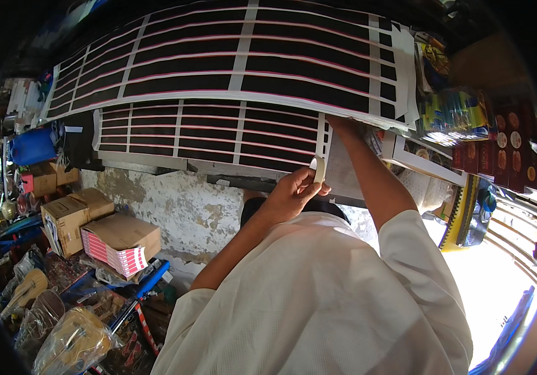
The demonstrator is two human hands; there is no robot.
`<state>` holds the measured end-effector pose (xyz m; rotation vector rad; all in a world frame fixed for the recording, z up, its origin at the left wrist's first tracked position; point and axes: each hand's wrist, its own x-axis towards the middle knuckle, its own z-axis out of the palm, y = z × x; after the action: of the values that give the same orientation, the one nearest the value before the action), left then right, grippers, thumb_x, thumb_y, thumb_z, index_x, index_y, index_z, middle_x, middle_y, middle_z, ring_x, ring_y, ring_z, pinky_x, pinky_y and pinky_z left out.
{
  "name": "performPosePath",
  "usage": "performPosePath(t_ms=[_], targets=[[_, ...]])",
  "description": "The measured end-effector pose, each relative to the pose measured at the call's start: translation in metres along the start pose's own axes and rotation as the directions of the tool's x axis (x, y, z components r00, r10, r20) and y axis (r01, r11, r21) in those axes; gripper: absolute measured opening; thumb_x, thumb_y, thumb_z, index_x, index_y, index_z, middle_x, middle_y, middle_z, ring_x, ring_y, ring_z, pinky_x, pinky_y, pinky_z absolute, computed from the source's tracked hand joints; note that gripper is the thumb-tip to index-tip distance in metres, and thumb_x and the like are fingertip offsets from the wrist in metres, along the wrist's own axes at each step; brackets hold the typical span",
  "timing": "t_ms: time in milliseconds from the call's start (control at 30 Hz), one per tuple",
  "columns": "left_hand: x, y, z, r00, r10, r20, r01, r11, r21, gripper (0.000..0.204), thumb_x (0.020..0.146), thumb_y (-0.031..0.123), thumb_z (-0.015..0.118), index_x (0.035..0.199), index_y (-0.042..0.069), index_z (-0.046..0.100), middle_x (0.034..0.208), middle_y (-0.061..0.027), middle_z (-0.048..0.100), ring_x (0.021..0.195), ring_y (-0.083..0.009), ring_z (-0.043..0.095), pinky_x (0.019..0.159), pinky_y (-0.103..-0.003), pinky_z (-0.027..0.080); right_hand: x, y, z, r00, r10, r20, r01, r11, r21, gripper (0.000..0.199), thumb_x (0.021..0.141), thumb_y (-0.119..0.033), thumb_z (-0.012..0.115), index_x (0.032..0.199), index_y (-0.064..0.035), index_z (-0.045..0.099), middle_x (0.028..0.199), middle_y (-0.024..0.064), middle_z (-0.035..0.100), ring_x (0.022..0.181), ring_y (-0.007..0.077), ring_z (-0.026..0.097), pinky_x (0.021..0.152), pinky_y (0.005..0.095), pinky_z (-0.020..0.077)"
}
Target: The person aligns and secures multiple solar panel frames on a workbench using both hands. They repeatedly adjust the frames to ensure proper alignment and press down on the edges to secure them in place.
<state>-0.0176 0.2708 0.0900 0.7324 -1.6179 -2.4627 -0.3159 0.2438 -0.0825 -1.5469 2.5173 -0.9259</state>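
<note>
Between the fingers of my left hand [293,195] is a pale roll of tape [318,169], held upright near the right front corner of the lower printed sheet. That lower sheet [209,132] carries black panels split by white and pinkish lines and lies on a grey surface. My right hand [344,126] reaches to the lower sheet's right end, beneath the overhanging edge of an upper stack of similar sheets [237,65]. Its fingers are mostly hidden there, so I cannot see what they touch.
Cardboard boxes [121,234] stand at the left, above plastic-wrapped guitar-shaped items [74,340]. A blue container [34,147] sits farther back. At the right are packed pens [456,115], dark red boxes [506,144] and a yellow spiral-bound book [459,212]. A peeling wall [156,200] lies below the sheets.
</note>
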Motion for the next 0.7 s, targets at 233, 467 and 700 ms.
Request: performPosePath(t_ms=[233,467,700], targets=[[0.000,-0.006,0.001,1.000,0.006,0.008,-0.005,0.999,-0.052,0.027,0.116,0.019,0.064,0.132,-0.002,0.064,0.120,-0.0139,0.080,0.117,-0.0234,0.077,0.109,-0.040,0.059,-0.004,0.004,0.001,0.999,-0.037,-0.037,0.038,0.999,0.030,0.061,0.099,-0.025,0.073,0.157,-0.0143,0.058,0.161,0.0208,0.058,0.152,0.0398,0.052,0.126,0.0480,0.0439],[0.003,-0.016,0.000,1.000,0.000,0.003,0.001,0.999,-0.054,0.024,0.115,0.017,0.064,0.131,-0.002,0.064,0.121,-0.0144,0.080,0.118,-0.0234,0.077,0.110,-0.039,0.059,-0.013,0.005,0.007,0.999,-0.014,-0.045,0.015,1.000,0.014,0.052,0.101,-0.025,0.071,0.150,-0.0108,0.064,0.151,0.0220,0.064,0.145,0.0452,0.057,0.124,0.0563,0.0434],[0.001,-0.028,0.001,0.999,-0.046,-0.027,0.044,0.996,-0.075,0.023,0.116,0.019,0.064,0.127,-0.002,0.065,0.122,-0.0168,0.080,0.117,-0.0242,0.078,0.109,-0.040,0.060,-0.006,0.002,0.016,0.997,0.073,0.035,-0.070,0.994,-0.079,0.052,0.101,-0.027,0.072,0.150,-0.0111,0.064,0.151,0.0225,0.064,0.145,0.0445,0.057,0.124,0.0564,0.0435]])
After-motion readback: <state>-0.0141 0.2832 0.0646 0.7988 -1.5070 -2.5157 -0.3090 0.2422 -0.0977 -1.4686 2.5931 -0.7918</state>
